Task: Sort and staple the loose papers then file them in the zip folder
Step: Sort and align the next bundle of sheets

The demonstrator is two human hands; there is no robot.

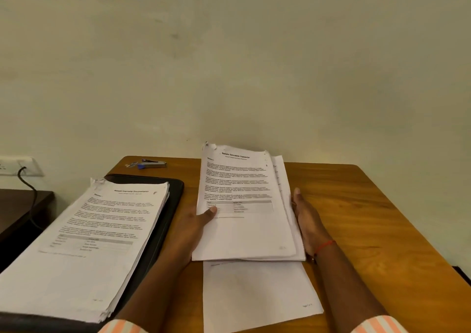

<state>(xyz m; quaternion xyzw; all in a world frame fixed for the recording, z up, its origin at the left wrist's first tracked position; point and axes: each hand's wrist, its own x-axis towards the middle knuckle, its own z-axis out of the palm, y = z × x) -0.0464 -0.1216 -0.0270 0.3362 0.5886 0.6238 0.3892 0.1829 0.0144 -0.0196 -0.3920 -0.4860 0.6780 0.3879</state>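
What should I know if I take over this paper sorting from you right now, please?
Left hand pinches the transcript sheaf at its left edge; right hand lies against its right edge, fingers hidden.
A stack lies on the black zip folder, left; one loose sheet lies under the sheaf; stapler at the far edge of the table.
Sorting looks underway; stapling unclear; these papers not yet filed.

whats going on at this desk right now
A person holds the Sample Education Transcript bundle over the wooden table: the left hand pinches its left edge, the right hand lies against its right edge. One loose sheet lies beneath. A thicker paper stack sits on the black zip folder; the stapler lies untouched at the far edge.
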